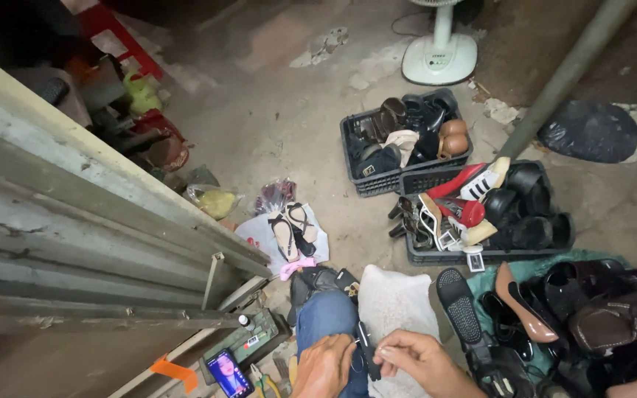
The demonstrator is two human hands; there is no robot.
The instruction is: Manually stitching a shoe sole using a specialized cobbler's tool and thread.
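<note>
Black strap [363, 346] pinched between left hand [326, 366] and right hand [418, 361], white plastic bag [259, 234] beyond under sandals [293, 228].

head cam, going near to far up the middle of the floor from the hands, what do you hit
left hand and right hand on a small black piece → white cloth over the knee → pair of sandals on a white bag → black crate of shoes → white fan base
</note>
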